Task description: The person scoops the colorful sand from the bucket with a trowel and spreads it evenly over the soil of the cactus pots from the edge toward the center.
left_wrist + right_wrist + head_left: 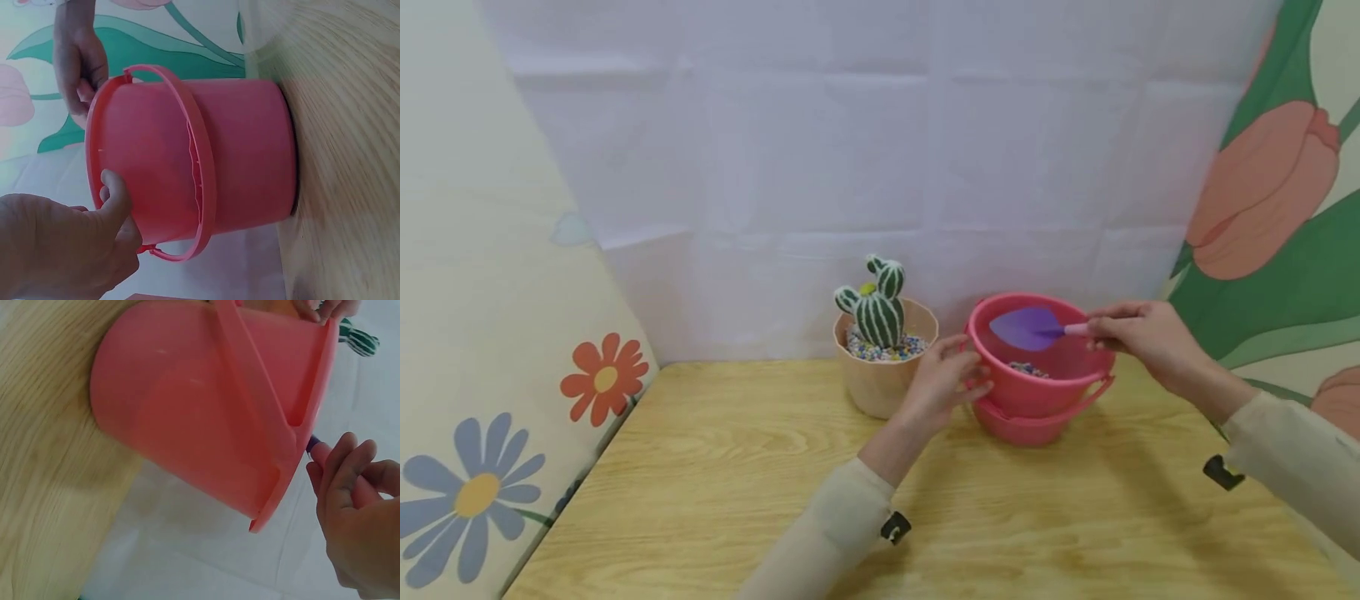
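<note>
A pink bucket (1033, 396) stands upright on the table with colourful gravel (1028, 368) at its bottom. My left hand (943, 375) grips its left rim; in the left wrist view the fingers (114, 187) lie against the outer wall near the edge. From the right, my right hand (1138, 337) holds a small trowel by its pink handle (362, 490). The trowel's purple blade (1028, 328) points left over the bucket's opening, and no gravel shows on it. The bucket's handle (199, 165) hangs down on the near side.
Left of the bucket, close by my left hand, is a beige pot (880, 387) with a knitted striped cactus (880, 320) set in colourful gravel. A white cloth (820, 158) hangs behind the wooden table (722, 467). Flower-patterned walls flank both sides.
</note>
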The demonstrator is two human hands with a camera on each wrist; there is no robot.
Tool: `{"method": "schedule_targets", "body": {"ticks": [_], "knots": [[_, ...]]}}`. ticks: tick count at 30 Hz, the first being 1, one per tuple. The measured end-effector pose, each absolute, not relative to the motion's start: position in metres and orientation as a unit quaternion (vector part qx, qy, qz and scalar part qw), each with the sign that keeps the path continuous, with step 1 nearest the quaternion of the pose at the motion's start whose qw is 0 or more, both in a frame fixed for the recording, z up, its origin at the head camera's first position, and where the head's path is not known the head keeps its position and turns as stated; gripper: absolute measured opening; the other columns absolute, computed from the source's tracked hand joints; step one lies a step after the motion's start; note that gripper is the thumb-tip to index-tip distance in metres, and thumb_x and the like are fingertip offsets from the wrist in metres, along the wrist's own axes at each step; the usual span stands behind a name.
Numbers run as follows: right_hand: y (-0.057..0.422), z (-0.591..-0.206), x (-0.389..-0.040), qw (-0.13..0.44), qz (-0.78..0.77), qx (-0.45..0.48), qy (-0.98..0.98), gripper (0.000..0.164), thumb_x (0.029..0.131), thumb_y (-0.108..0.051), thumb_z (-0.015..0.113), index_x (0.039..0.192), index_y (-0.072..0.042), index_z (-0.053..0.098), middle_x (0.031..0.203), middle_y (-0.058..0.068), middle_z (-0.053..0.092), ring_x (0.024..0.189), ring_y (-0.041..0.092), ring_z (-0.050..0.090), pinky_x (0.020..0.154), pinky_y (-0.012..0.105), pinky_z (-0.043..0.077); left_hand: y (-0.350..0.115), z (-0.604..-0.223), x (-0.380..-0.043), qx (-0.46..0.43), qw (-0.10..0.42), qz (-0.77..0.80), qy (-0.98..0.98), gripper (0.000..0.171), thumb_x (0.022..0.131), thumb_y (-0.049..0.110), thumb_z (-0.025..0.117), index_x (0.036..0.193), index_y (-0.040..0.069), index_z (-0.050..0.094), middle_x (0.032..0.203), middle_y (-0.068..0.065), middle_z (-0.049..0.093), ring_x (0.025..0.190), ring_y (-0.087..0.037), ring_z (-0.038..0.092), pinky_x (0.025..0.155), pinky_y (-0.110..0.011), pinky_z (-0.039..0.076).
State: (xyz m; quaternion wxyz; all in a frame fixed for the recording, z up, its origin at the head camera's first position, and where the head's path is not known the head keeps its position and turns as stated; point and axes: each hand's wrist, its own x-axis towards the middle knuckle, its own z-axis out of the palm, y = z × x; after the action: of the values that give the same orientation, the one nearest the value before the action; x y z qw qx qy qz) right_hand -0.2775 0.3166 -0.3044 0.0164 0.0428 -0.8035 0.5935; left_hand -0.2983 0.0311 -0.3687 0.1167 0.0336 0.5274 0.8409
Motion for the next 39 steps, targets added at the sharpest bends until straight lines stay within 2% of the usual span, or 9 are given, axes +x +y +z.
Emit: {"method": "schedule_targets", "body": {"ticks": [5,10,15,21,26,31,39], "knots": [[0.319,-0.305,-0.287,0.005,0.583,0.044,-0.811,0.049,0.103,-0.018,0.064,0.136,0.016,0.051,0.107,0.012,0.074,0.09,0.018,0.073,0.087,0.032,0.059,0.036,-0.371,-0.299,0.012,0.138,0.865,0.483,0.052,0.093,-0.007,0.059,0.143,-0.002,0.045,0.111,-0.017,0.061,0.085,-0.024,0.065,0.084,-0.043,0.061],[0.318,-0.301,-0.296,-0.003,0.482,0.063,-0.874,0.048,0.101,-0.022,0.065,0.134,0.012,0.057,0.106,0.017,0.074,0.089,0.017,0.072,0.082,0.033,0.06,0.039,-0.372,-0.3,0.009,0.161,0.882,0.442,0.046,0.095,-0.005,0.06,0.139,-0.004,0.047,0.104,-0.017,0.063,0.085,-0.024,0.065,0.089,-0.045,0.059],[0.308,-0.296,-0.302,0.004,0.381,0.119,-0.917,0.038,0.099,-0.016,0.065,0.126,0.011,0.063,0.102,0.018,0.073,0.086,0.024,0.072,0.073,0.036,0.061,0.041,-0.373,-0.302,0.0,0.182,0.896,0.406,0.028,0.097,-0.005,0.061,0.126,-0.005,0.059,0.105,-0.017,0.065,0.088,-0.024,0.066,0.092,-0.044,0.058],[0.297,-0.299,-0.309,0.037,0.289,0.177,-0.94,0.025,0.096,-0.006,0.067,0.114,0.011,0.069,0.093,0.015,0.074,0.076,0.025,0.072,0.061,0.034,0.059,0.045,-0.378,-0.304,-0.004,0.195,0.906,0.375,0.014,0.098,-0.008,0.059,0.107,0.001,0.066,0.093,-0.012,0.067,0.085,-0.022,0.066,0.098,-0.044,0.054],[0.295,-0.308,-0.321,0.063,0.221,0.217,-0.949,0.021,0.092,-0.003,0.07,0.108,0.011,0.071,0.095,0.018,0.074,0.085,0.031,0.072,0.07,0.041,0.061,0.05,-0.381,-0.304,-0.009,0.202,0.913,0.355,0.012,0.099,-0.006,0.058,0.1,0.004,0.064,0.088,-0.008,0.065,0.083,-0.019,0.065,0.102,-0.043,0.051],[0.298,-0.316,-0.33,0.078,0.186,0.246,-0.948,0.021,0.09,0.0,0.072,0.106,0.014,0.071,0.098,0.024,0.072,0.091,0.037,0.071,0.077,0.049,0.061,0.052,-0.384,-0.303,-0.014,0.199,0.916,0.347,0.01,0.098,-0.006,0.06,0.103,0.002,0.062,0.086,-0.009,0.066,0.082,-0.019,0.066,0.099,-0.043,0.053],[0.299,-0.318,-0.337,0.072,0.205,0.235,-0.947,0.014,0.088,-0.003,0.074,0.098,0.007,0.077,0.091,0.016,0.074,0.085,0.031,0.071,0.072,0.046,0.061,0.05,-0.384,-0.302,-0.017,0.176,0.921,0.348,0.013,0.095,-0.008,0.063,0.103,0.002,0.058,0.087,-0.01,0.066,0.081,-0.02,0.066,0.095,-0.044,0.056]]}}
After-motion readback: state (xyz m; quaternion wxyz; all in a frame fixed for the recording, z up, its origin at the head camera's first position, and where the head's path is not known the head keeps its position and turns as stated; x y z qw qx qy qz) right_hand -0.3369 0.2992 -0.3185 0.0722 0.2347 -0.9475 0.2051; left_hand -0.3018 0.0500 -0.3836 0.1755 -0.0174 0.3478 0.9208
